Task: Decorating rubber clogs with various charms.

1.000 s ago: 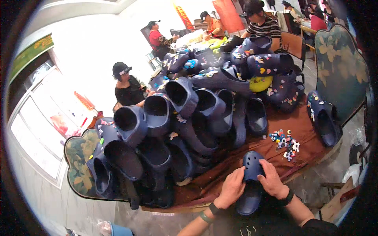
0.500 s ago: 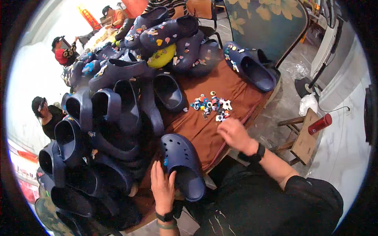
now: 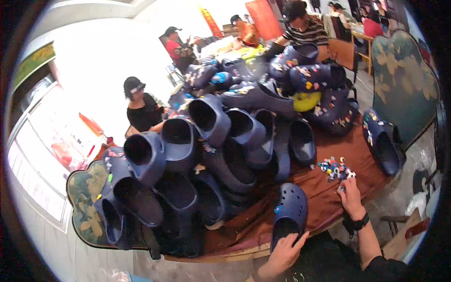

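Observation:
A dark blue clog [image 3: 295, 202] with round holes lies on the brown cloth in front of me, toe pointing away. One small blue charm [image 3: 277, 209] sits on its left side. My left hand [image 3: 284, 253] grips the clog at its foot opening, fingers reaching over the edge. Farther right, a small heap of colourful shoe charms [image 3: 334, 168] lies on the cloth. At the near edge of this heap is my right hand [image 3: 351, 196], its fingertips pinched together. Whatever is between them is too small to make out.
A tall pile of dark blue clogs [image 3: 178, 188] covers the table's left and back, some with charms. Another decorated clog [image 3: 386, 145] lies at the far right of the brown cloth [image 3: 253, 225]. Several people sit beyond the table. A wooden stool [image 3: 401, 235] stands at the right.
The view has swung left, so the table appears farther right. My left hand has gone from lying open beside the clog to gripping its opening. My right hand's fingertips are at the charms.

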Available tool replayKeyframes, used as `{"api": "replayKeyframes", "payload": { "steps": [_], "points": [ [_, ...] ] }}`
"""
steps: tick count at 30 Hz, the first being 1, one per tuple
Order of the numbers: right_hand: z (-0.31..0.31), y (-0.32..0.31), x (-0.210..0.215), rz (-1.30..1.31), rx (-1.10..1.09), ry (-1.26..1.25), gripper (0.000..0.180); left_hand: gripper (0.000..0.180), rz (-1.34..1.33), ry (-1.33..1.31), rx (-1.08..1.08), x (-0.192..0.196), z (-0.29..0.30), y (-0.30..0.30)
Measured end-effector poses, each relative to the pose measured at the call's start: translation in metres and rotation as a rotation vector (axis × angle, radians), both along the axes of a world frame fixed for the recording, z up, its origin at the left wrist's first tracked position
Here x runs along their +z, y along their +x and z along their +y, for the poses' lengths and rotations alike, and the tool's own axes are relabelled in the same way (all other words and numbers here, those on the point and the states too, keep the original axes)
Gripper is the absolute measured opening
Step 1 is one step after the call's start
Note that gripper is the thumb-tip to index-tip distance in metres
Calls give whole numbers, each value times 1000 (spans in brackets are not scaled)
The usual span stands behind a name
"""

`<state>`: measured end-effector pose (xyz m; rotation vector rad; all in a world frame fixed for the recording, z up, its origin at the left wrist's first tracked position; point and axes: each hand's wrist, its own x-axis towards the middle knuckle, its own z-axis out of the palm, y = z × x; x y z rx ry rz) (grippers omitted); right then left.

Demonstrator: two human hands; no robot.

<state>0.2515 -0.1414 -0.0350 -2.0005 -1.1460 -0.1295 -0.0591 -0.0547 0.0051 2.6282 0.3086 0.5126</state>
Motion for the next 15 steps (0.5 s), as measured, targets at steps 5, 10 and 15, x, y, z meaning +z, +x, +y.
{"api": "replayKeyframes", "payload": {
  "steps": [5,10,15],
  "points": [
    [-3,-1,9,-137,18,6,25,78,112,-265,-60,-2,25,-24],
    [2,1,10,-152,-24,98,16,58,-12,-121,-92,35,31,-36],
    [9,9,9,58,7,83,12,52,-5,-55,-32,25,32,-32]
  ]
}}
